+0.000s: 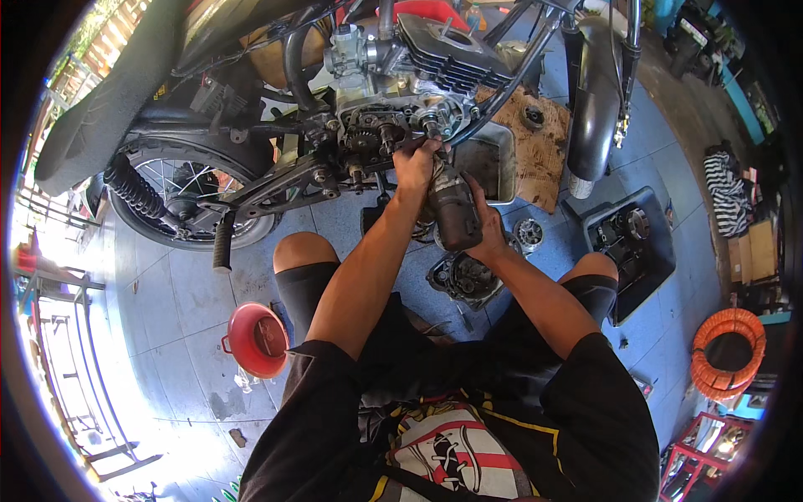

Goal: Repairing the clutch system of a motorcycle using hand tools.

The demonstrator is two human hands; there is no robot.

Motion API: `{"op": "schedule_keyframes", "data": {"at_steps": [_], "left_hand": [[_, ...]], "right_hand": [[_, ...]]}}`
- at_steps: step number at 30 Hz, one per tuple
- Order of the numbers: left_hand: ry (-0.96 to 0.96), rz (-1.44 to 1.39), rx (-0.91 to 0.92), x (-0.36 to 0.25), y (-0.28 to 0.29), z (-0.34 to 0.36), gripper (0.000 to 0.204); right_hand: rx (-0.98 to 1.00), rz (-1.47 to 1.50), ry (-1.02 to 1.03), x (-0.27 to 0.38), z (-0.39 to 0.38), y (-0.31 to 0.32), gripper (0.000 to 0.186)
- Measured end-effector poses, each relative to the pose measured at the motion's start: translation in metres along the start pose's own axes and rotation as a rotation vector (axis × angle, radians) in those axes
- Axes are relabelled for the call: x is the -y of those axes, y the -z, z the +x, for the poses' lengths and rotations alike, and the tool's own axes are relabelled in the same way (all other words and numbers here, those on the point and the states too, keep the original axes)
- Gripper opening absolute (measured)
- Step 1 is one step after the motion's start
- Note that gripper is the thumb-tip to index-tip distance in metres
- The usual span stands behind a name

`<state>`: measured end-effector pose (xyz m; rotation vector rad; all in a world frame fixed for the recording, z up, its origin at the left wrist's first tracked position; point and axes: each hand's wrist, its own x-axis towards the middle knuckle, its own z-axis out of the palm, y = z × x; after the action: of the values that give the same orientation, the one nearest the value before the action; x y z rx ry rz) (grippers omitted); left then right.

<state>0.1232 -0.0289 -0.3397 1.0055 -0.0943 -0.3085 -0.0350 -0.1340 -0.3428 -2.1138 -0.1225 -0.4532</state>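
A dark, grimy impact wrench (454,213) is held up to the opened side of a motorcycle engine (368,125). Its nose points at a shaft end (431,125) on the engine's right part; whether they touch is hard to tell. My left hand (416,170) is closed around the front of the tool, close to the engine. On the tool's right side, my right hand (487,241) grips it low down, with most fingers hidden behind. Exposed gears (362,142) show left of my left hand. Below the tool, a removed engine cover (468,280) lies on the floor.
Beneath the engine stands a grey drain pan (503,159) beside stained cardboard (542,155). A round metal clutch part (528,234) lies near my right forearm. At right is a black tub of parts (631,259); at left, a red bucket (255,341). The kickstarter-like pedal (222,241) juts out.
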Motion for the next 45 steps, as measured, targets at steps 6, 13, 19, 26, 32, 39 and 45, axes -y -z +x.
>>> {"op": "schedule_keyframes", "data": {"at_steps": [6,13,19,26,32,39,45], "left_hand": [[-0.021,-0.005,-0.036,0.000,-0.007,-0.007,0.026],[-0.016,-0.121,-0.063,-0.004,-0.014,-0.014,0.011],[-0.159,0.072,-0.072,0.008,0.001,-0.004,0.026],[-0.111,0.084,-0.085,0.015,0.005,0.000,0.023],[-0.138,0.097,-0.096,0.013,0.003,-0.005,0.021],[-0.171,0.126,-0.074,0.003,-0.002,-0.011,0.020],[0.016,0.047,-0.030,-0.012,-0.002,-0.014,0.023]], "right_hand": [[0.035,0.013,-0.044,0.000,-0.002,0.003,0.096],[0.012,0.060,-0.088,0.004,-0.003,0.005,0.098],[0.028,-0.014,0.044,-0.001,-0.002,0.008,0.101],[0.071,0.019,-0.023,-0.005,-0.003,0.008,0.102],[0.040,-0.001,0.059,-0.003,-0.003,0.010,0.102],[0.036,-0.008,0.072,-0.001,-0.002,0.009,0.103],[0.085,-0.041,0.034,0.001,-0.003,0.013,0.104]]}}
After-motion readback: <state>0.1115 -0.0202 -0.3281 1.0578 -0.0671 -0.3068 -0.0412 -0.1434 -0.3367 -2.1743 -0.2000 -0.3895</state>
